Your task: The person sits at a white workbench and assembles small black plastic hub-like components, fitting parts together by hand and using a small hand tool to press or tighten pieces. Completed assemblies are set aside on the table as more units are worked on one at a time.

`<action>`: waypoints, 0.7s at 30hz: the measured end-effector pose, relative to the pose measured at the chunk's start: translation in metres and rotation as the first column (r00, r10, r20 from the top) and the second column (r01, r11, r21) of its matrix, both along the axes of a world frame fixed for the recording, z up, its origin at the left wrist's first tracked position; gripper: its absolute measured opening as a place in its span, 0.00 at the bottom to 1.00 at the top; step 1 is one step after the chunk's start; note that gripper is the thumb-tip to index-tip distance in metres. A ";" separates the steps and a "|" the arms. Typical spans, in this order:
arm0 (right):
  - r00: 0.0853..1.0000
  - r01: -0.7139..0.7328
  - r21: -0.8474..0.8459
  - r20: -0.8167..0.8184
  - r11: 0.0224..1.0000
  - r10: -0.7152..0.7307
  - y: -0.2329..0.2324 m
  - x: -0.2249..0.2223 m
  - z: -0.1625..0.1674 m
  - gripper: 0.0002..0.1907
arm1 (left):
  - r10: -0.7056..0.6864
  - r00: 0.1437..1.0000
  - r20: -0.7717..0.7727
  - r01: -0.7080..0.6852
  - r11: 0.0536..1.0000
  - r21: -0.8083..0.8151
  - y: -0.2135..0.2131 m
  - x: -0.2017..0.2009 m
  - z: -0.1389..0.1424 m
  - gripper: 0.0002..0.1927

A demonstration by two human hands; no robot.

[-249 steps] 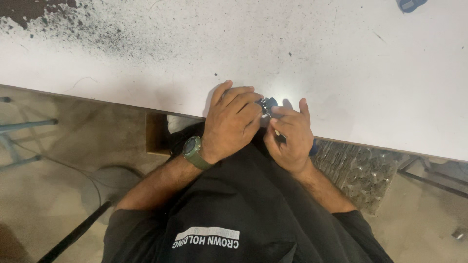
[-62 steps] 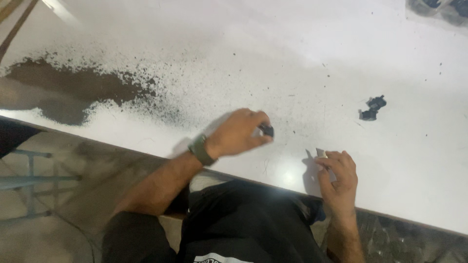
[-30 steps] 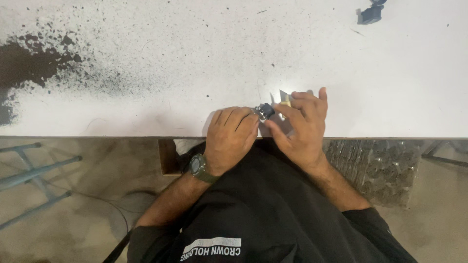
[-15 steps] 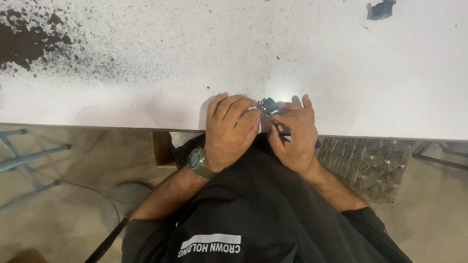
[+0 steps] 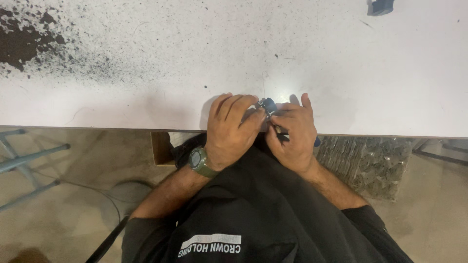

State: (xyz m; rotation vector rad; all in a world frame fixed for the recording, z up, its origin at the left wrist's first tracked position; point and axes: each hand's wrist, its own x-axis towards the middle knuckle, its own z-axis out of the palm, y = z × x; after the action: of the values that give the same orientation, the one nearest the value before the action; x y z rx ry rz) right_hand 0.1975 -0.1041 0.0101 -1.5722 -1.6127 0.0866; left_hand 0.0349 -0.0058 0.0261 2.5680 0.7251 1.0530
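Small dark part [image 5: 267, 104] sits mostly hidden between both hands' fingertips.

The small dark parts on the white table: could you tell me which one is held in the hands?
The small dark part at the near table edge, between both hands; the other dark piece lies alone at the far edge.

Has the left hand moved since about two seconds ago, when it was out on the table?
Yes. The left hand has drawn back toward the table edge and now meets the right hand around a small dark part.
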 end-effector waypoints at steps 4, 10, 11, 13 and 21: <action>1.000 0.004 -0.011 0.005 1.000 -0.004 -0.001 0.000 -0.001 0.16 | 0.043 0.999 -0.013 -0.044 0.994 -0.104 0.001 0.001 -0.002 0.08; 1.000 0.000 -0.005 0.015 1.000 0.000 0.000 0.000 -0.001 0.16 | -0.008 1.000 0.030 0.012 0.992 -0.125 0.000 -0.002 -0.002 0.09; 1.000 0.001 -0.006 0.017 1.000 -0.001 0.001 0.000 -0.001 0.16 | -0.028 0.999 0.044 0.033 0.993 -0.109 -0.001 -0.003 -0.002 0.09; 1.000 0.002 -0.010 0.015 1.000 -0.002 0.000 -0.001 0.000 0.17 | -0.054 0.998 0.040 0.057 0.996 -0.072 0.000 -0.004 -0.002 0.09; 1.000 -0.009 -0.019 -0.020 1.000 0.009 0.000 0.000 -0.001 0.17 | -0.087 0.996 0.004 0.087 0.996 -0.013 0.001 -0.005 -0.001 0.08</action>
State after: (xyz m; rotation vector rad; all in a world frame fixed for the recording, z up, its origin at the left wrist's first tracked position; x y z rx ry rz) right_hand 0.1975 -0.1036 0.0089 -1.5739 -1.6082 0.1226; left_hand 0.0303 -0.0049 0.0253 2.5610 0.6115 1.0222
